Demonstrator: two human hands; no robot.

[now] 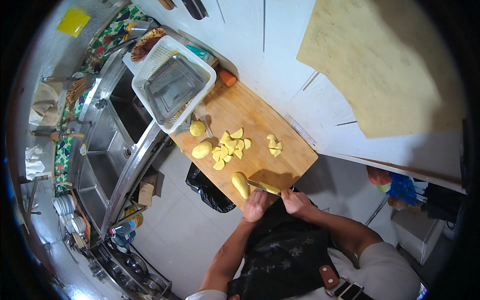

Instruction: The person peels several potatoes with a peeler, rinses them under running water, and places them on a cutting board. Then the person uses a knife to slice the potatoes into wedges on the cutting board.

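On the wooden cutting board [262, 108], a knife [258, 185] seen almost edge-on lies across the near end. My right hand [296, 202] is closed at its right end, the handle mostly hidden. My left hand [256, 205] has bent fingers at the near side of the blade; what lies under them is hidden. A peeled potato piece [270, 188] shows just beyond the blade. Left of it lies a long peeled potato [240, 185]. Potato chunks [229, 147] form a pile mid-board, with a smaller group [275, 145] to the right. Two peeled potatoes [201, 150] [197, 128] rest at the left.
A white plastic basket [148, 103] holding a clear tray [174, 88] stands at the board's far left end. An orange object [227, 78] sits by the wall. A steel sink [108, 153] is at left. A black plastic bag [210, 189] hangs below the board's left edge.
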